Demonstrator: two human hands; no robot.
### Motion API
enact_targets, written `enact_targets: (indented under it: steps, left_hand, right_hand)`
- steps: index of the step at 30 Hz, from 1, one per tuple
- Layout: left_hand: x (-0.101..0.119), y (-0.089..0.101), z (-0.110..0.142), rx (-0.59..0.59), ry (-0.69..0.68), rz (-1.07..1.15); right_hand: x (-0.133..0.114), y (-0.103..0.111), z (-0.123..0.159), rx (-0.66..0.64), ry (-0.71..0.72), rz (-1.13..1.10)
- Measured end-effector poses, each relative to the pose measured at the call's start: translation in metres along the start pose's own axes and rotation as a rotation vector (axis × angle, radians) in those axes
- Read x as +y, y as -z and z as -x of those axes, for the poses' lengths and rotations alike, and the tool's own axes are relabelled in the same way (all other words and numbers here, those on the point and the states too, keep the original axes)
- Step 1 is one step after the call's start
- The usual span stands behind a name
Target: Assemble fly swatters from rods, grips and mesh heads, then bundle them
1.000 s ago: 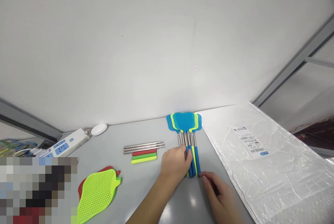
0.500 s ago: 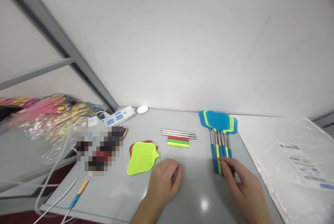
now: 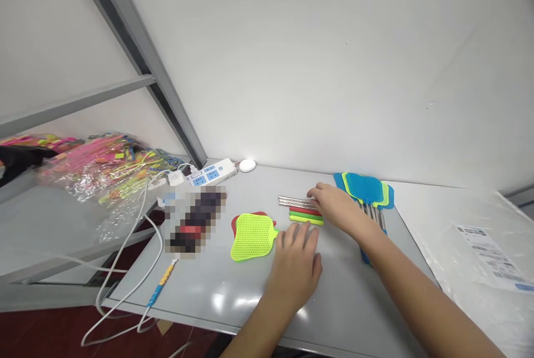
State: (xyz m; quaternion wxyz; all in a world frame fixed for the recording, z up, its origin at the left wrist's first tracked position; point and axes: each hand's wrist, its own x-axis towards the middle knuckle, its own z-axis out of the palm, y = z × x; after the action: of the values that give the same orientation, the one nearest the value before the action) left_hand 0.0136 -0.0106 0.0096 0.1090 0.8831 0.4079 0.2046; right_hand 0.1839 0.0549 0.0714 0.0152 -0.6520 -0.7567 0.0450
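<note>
My right hand reaches over the right ends of several thin metal rods, its fingertips drawn together on them. How many rods it grips is hidden. Just below the rods lie red, green and yellow plastic handle tubes, side by side. My left hand is open, palm down with fingers spread, by the neck of a yellow-green fly swatter head. A red swatter head shows from under that one. Beyond my right forearm lies a stack of blue and yellow-green fly swatters, their handles partly covered.
A white power strip and a white oval object lie at the back left. Cables hang over the left edge. Bagged colourful items fill a shelf at left. A clear plastic bag with a label covers the right side.
My right hand has left the handles of the stacked swatters and moved left to the metal rods. My left hand has opened, its fingers spreading near the yellow-green head. The view has shifted.
</note>
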Motion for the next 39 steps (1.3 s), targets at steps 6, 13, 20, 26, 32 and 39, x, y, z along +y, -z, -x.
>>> enact_targets:
  steps: [6,13,20,26,32,39]
  left_hand:
    - [-0.004,0.000,-0.006,-0.009,-0.008,-0.075]
    - [-0.008,-0.002,-0.006,0.057,0.056,-0.040]
    - [-0.013,-0.021,-0.004,0.069,0.061,-0.124]
    - [-0.012,-0.018,0.001,-0.046,-0.065,0.058]
    - [-0.009,0.005,0.013,-0.026,0.011,0.448]
    - [-0.010,0.012,0.023,0.015,-0.033,0.561]
  right_hand:
    - [0.005,-0.010,-0.029,-0.049,0.042,0.025]
    - [0.008,-0.020,-0.039,-0.086,0.092,0.022]
    - [0.008,-0.016,-0.038,-0.033,0.072,-0.019]
    - [0.020,0.019,0.027,0.135,-0.102,-0.163]
    - [0.022,0.013,0.138,0.227,-0.281,-0.608]
    - [0.013,-0.001,0.182,0.179,-0.208,-0.538]
